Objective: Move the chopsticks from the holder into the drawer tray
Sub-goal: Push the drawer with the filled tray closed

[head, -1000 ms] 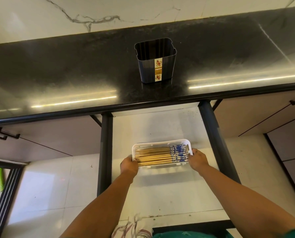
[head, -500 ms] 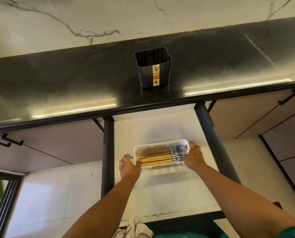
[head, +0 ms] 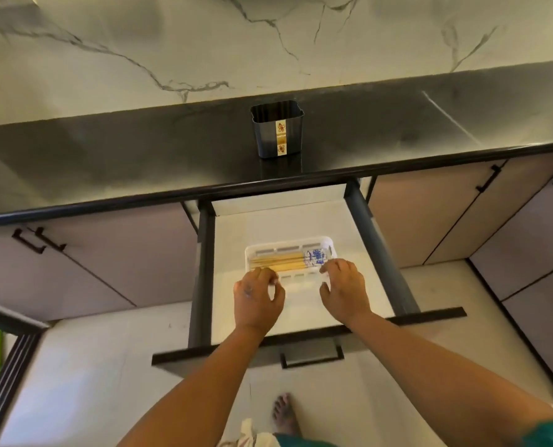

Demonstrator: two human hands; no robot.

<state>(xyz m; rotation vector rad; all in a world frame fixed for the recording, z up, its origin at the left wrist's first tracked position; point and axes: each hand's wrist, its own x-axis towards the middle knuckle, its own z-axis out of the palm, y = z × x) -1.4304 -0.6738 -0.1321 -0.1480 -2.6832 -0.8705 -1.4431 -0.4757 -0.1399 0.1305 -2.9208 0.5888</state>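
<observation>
- One holder [head: 276,130]: dark, ribbed, upright on the black desk [head: 139,156], near its front edge, directly behind the drawer. I see one pale label strip down its front face and no chopsticks sticking out of it.
- One drawer [head: 301,227]: pulled out under the desk, white floor, dark side rails, one dark bar handle [head: 312,358] on its front panel.
- One tray [head: 289,253]: white, slotted walls, lying on the drawer floor towards the middle.
- One bundle of chopsticks [head: 288,262]: lying flat in the tray, lengthways left to right, plain wood on the left, blue-patterned ends on the right. I cannot count the single sticks; they blur together.
- One left hand [head: 257,295]: at the tray's near left corner, fingers [head: 265,275] curled and narrow, tips at the tray rim. I cannot tell whether they grip it.
- One right hand [head: 344,290]: at the tray's near right corner, fingers [head: 331,266] bent over the rim, thumb apart below. Grip likewise unclear to me.
- Four cabinet handles in my view: two on the left [head: 38,240], two on the right [head: 488,179].
- One bare foot [head: 285,414] on the pale floor tiles, below the drawer front.
</observation>
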